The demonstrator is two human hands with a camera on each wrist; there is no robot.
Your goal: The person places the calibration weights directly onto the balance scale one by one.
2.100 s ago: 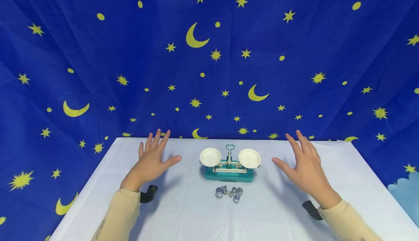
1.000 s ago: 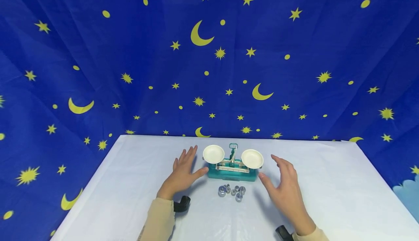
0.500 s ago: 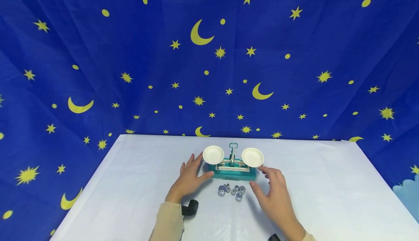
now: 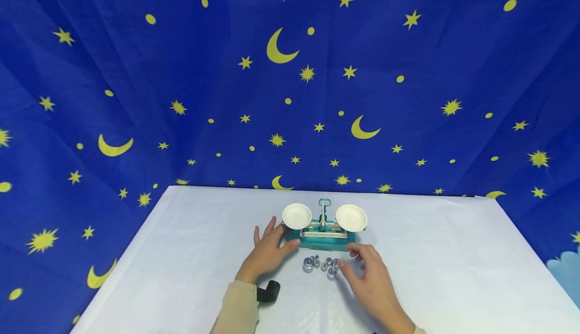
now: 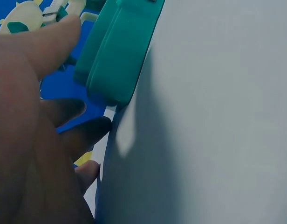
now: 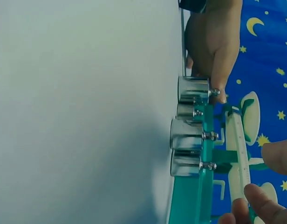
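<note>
A balance scale point(image 4: 319, 244) with a green base stands on the white table. Two shallow white pans top it, a left pan point(image 4: 297, 216) and a right pan point(image 4: 351, 218). Several silver knobbed weights point(image 4: 308, 264) cluster in front of the base. My left hand point(image 4: 266, 254) is beside the scale's left end, fingers spread and thumb close to the base's front corner. Over the right side of the weights reaches my right hand point(image 4: 372, 281), its thumb overlapping the rightmost one. The right wrist view shows a gap between right thumb point(image 6: 279, 157) and fingers, nothing held.
The white tabletop point(image 4: 453, 263) extends to both sides of the scale. Behind it hangs a blue curtain point(image 4: 217, 87) printed with yellow moons and stars. A black wrist device point(image 4: 269, 292) sits under the left sleeve.
Both hands have come inward from wide apart. The left has come up to the scale's left end; the right has moved left and nearer, down to the weights. Scale and weights stay put.
</note>
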